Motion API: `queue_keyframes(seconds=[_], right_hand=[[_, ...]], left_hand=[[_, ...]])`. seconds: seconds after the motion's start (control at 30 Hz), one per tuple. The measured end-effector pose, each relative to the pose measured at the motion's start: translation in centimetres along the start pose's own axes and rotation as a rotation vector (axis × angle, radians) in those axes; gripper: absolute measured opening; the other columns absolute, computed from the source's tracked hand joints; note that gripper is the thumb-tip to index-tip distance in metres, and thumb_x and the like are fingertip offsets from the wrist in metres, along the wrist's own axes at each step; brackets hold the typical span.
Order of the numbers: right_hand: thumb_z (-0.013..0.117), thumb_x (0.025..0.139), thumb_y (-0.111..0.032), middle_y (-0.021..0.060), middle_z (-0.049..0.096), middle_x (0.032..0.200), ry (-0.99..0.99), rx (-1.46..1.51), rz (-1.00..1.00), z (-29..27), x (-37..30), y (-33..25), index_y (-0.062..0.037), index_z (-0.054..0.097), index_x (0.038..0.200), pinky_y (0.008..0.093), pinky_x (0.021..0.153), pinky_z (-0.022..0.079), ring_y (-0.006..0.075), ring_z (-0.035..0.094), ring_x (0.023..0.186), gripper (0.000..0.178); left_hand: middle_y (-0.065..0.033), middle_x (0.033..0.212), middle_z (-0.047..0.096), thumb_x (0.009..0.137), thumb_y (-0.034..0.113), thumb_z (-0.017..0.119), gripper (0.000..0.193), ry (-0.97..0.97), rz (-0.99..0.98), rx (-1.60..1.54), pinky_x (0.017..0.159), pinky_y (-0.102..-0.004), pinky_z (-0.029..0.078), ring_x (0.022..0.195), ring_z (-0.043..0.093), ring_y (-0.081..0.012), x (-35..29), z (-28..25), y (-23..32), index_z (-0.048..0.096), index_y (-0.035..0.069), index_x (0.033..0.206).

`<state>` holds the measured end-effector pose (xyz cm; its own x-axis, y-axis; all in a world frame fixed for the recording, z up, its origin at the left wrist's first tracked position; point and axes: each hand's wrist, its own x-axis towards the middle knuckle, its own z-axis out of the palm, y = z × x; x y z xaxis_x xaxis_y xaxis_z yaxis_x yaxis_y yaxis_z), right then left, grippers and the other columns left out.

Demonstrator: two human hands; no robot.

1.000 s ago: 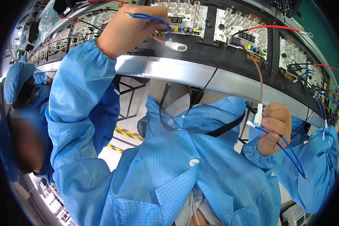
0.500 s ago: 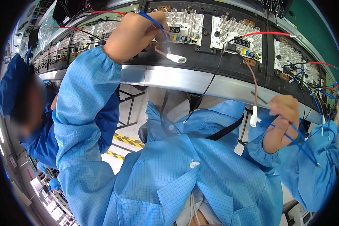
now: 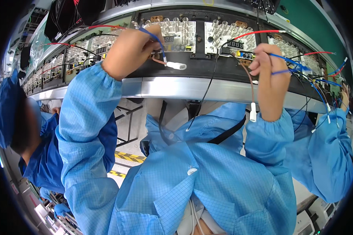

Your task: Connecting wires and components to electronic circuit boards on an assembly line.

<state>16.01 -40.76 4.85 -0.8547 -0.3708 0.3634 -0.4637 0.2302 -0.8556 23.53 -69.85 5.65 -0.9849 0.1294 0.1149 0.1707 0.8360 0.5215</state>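
Note:
My left hand (image 3: 132, 47) is closed over the left edge of a circuit board (image 3: 189, 39) with clear round pegs and a digit display. A blue wire (image 3: 155, 36) comes from its pinched fingers and runs into a white connector (image 3: 176, 65), which a brown wire also enters. My right hand (image 3: 272, 74) is raised in front of a second, similar board (image 3: 212, 44), with its fingers curled round blue wires (image 3: 288, 59) that trail to the right. Beneath the second board a brown wire (image 3: 252, 84) hangs down to another white connector (image 3: 253, 113).
Boards sit in a long black fixture (image 3: 200, 66) behind a metal rail (image 3: 172, 88). A red wire (image 3: 259, 32) lies across the second board, and a black wire (image 3: 208, 88) dangles over the rail. Co-workers in blue stand at left (image 3: 47, 149) and right (image 3: 321, 152).
My right hand has risen from below the rail to the second board, carrying the blue wires. My left hand stays at the first board, and the boards appear shifted slightly left in view.

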Motion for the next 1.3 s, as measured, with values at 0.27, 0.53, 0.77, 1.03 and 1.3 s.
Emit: queue_keyframes(seconds=[0.27,0.53,0.77,1.03,1.3], right_hand=[[0.047,0.096,-0.012,0.0042,0.058,0.074,-0.052,-0.126,0.090,1.1,1.1,2.7,-0.0028,0.057,0.098,0.0228,0.049,0.045,0.0082,0.055,0.060,0.014],[0.053,0.094,-0.014,0.0101,0.059,0.073,-0.072,-0.177,0.052,1.6,1.7,3.6,-0.0057,0.055,0.099,0.0333,0.054,0.044,0.0205,0.057,0.056,0.010],[0.048,0.096,-0.012,0.0074,0.061,0.075,-0.083,-0.206,0.072,1.2,1.6,3.5,-0.0012,0.057,0.098,0.0255,0.058,0.047,0.0120,0.057,0.061,0.014],[0.050,0.095,-0.015,0.0084,0.060,0.072,-0.049,-0.326,-0.038,1.5,1.9,4.3,-0.0031,0.059,0.099,0.0282,0.056,0.047,0.0162,0.057,0.057,0.015],[0.056,0.091,-0.018,0.0107,0.060,0.071,-0.094,-0.508,-0.105,2.5,2.4,4.2,-0.0093,0.061,0.103,0.0331,0.060,0.048,0.0246,0.059,0.063,0.016]], left_hand=[[-0.0114,0.082,0.067,0.083,-0.001,0.061,0.021,0.008,-0.190,-0.216,0.062,-0.0312,0.054,0.077,0.069,-0.0243,0.0,0.3,0.4,0.055,0.006,0.103],[-0.0142,0.089,0.069,0.084,0.002,0.062,0.026,0.033,-0.132,-0.126,0.065,-0.0330,0.055,0.080,0.069,-0.0283,-0.4,0.2,-0.3,0.053,0.004,0.108],[-0.0142,0.093,0.069,0.085,0.003,0.061,0.023,0.064,-0.132,-0.061,0.067,-0.0326,0.055,0.083,0.069,-0.0277,-1.3,-1.3,0.4,0.054,0.004,0.107],[-0.0078,0.094,0.070,0.088,0.003,0.061,0.013,0.238,-0.313,-0.118,0.068,-0.0253,0.052,0.089,0.068,-0.0153,-3.9,-3.4,2.4,0.058,0.004,0.101],[-0.0096,0.094,0.069,0.091,0.001,0.054,0.008,0.436,-0.400,-0.219,0.071,-0.0254,0.052,0.086,0.066,-0.0147,-8.9,-3.7,3.7,0.059,-0.002,0.097]])
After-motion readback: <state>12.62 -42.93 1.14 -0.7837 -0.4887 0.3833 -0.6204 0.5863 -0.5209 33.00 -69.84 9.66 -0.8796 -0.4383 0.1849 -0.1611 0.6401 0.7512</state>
